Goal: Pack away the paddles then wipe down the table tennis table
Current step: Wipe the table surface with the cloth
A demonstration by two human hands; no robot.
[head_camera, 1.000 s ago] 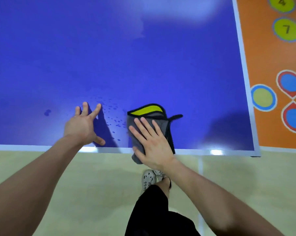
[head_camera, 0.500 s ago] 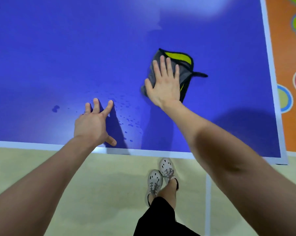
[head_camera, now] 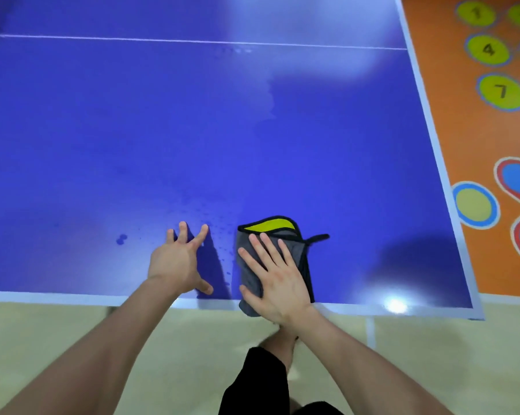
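Cloth (head_camera: 248, 269) back at table (head_camera: 192, 130) edge, beneath right grip (head_camera: 278, 283)

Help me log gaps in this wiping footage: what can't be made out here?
Head view:
Grey-and-yellow folded cloth: its middle is hidden under the right hand.
Blue table tennis table: left and far ends cut off by the frame.
Lower leg: blurred, partly behind the right forearm.
Dark spots beside the left hand: water or stain, unclear.

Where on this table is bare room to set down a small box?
Free: the wide blue table between the white line and the hands, and the patch right of the cloth. Crowded: the near edge, with left hand, water drops and right hand pressing the cloth.
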